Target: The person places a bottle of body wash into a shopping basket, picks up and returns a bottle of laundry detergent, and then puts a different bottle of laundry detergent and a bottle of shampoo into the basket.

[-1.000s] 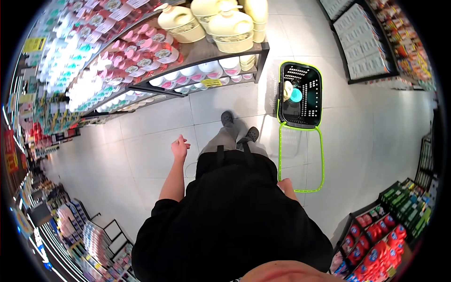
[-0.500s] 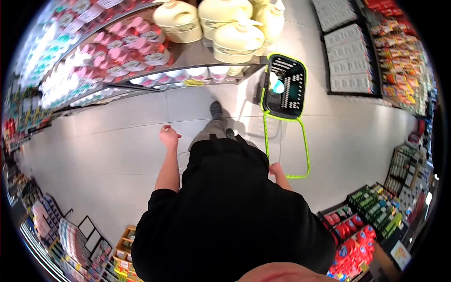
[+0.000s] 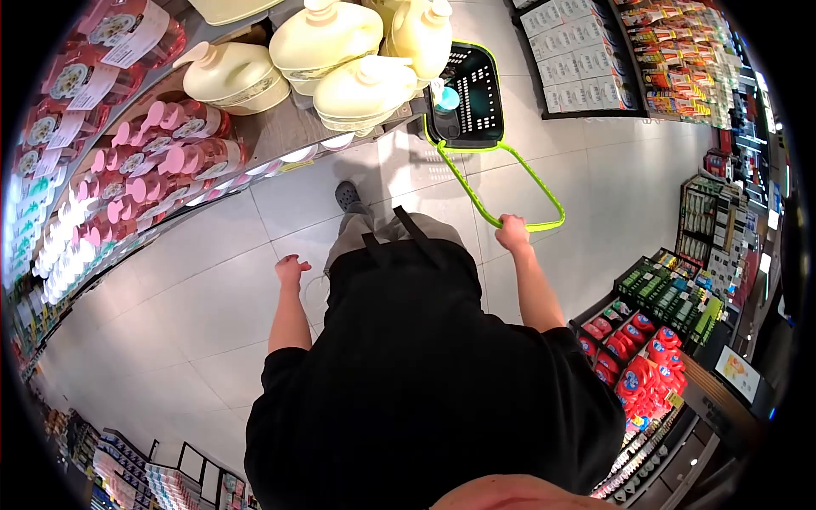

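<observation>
My right hand [image 3: 512, 233] is closed round the lime-green pull handle [image 3: 552, 204] of a dark shopping basket [image 3: 489, 136]. The basket is on the floor ahead to the right, its handle stretched back towards me. Inside, near its left wall, lie a light-blue round item [image 3: 448, 99] and something whitish beside it, too small to name. At my left side hangs my left hand [image 3: 291, 269], fingers loosely apart and nothing visible in it. A thin pale cable loops near my left hip.
A shelf [image 3: 293, 127] at the front left holds big cream pump bottles [image 3: 327, 38] and pink-capped bottles [image 3: 183, 157]. White boxes [image 3: 578, 64] stand on a rack at the front right. Red packs [image 3: 650, 374] fill a display at the right rear. Grey tiled floor [image 3: 544, 272] runs between.
My right hand has moved forward and outward from beside my hip, with the handle. The view has turned and come nearer the shelf, which now looms larger.
</observation>
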`<state>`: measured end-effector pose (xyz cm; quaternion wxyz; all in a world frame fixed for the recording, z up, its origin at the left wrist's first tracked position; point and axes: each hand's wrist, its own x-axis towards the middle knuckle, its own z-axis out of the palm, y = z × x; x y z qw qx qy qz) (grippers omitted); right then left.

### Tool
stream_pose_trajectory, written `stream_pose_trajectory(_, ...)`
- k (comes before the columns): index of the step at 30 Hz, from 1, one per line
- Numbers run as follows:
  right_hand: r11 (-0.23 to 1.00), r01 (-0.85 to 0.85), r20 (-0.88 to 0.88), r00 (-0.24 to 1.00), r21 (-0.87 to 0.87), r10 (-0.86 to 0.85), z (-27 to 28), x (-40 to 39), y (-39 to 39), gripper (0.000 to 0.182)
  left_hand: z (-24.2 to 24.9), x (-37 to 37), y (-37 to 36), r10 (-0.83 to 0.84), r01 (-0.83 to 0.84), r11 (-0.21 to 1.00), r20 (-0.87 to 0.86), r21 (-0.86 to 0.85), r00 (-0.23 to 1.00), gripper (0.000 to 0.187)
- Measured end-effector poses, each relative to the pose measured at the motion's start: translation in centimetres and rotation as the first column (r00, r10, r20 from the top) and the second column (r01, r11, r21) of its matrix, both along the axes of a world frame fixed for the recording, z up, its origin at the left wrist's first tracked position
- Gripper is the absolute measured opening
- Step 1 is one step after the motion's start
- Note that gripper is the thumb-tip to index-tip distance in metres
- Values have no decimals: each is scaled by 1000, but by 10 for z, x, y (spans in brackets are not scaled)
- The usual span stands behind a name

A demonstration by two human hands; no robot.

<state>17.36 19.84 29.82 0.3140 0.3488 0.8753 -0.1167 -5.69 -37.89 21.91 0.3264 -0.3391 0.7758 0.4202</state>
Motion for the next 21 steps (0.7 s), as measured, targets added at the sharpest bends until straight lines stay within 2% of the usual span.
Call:
stream_pose_trajectory(1, 999, 8, 30, 1000, 32, -9, 8, -4, 8, 32, 2, -3, -2, -49, 49, 999, 27, -15, 998, 33)
stream_pose_trajectory(4, 991, 17, 63, 998, 133, -26, 17, -9, 33, 29, 23, -16, 3, -91, 91, 995, 24, -35, 996, 33)
stream_pose_trajectory(7, 973, 20, -15, 1000, 228, -17, 13, -8, 59, 28, 36, -26, 11, -6, 6, 1000, -27, 1, 1000, 34)
stream_pose_trajectory(10, 978, 34, -112, 994, 205, -11, -7, -14, 85, 30, 44, -29, 22, 8, -10, 1000, -59, -22, 998, 34)
stream_pose_trajectory(13, 993, -15, -128, 991, 118, 30, -30, -23, 98, 27, 54, -16, 47, 47, -51, 998, -74, -46, 996, 35)
stream_pose_trajectory(16, 999, -25, -150, 988, 42, 31, -44, -37, 100, 24, 58, 11, 85, 135, -138, 989, -72, -46, 988, 35)
stream_pose_trajectory(17, 1000, -16, -136, 991, 19, 19, -48, -42, 98, 27, 56, 25, 100, 206, -211, 977, -141, -20, 968, 30)
stream_pose_trajectory(19, 999, 0, -119, 993, -46, -5, -65, -45, 103, 30, 56, 50, 125, 181, -189, 981, -158, -33, 971, 29)
stream_pose_trajectory(21, 995, -47, -136, 990, -86, 35, -80, -46, 110, 32, 61, 73, 144, 117, -130, 983, -105, -128, 988, 28)
